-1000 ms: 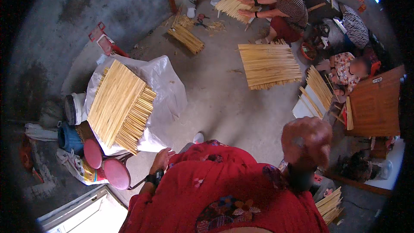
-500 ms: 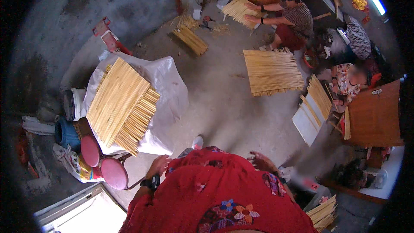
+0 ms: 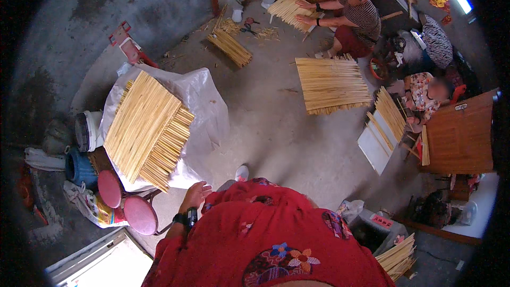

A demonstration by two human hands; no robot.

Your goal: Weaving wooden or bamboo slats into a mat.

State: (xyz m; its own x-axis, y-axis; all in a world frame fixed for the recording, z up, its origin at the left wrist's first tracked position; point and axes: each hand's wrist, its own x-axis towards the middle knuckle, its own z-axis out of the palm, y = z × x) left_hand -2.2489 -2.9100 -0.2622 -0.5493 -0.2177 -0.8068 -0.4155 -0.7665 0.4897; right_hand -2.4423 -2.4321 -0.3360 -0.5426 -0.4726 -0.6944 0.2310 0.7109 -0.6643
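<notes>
My left hand (image 3: 195, 195) hangs at my side with its fingers loosely stretched, holding nothing. Dark bands circle that wrist, and my red flowered top (image 3: 265, 234) fills the lower middle. Just beyond the hand, a stack of straw-coloured stick mats (image 3: 144, 127) lies on a table draped with clear plastic sheeting (image 3: 204, 98). Fingers and stack are apart. My right hand is out of sight, hidden behind my body or clothing.
Two red round stools (image 3: 141, 215) stand at the left, near a blue bucket (image 3: 81, 167). Another stick mat (image 3: 334, 85) lies ahead on the right. A co-worker (image 3: 361, 21) presses both hands on sticks; another person (image 3: 425, 95) sits by a white board (image 3: 374, 146).
My right hand has dropped out of view. My left hand has shifted slightly upward and right. The co-worker's hands stay on the sticks.
</notes>
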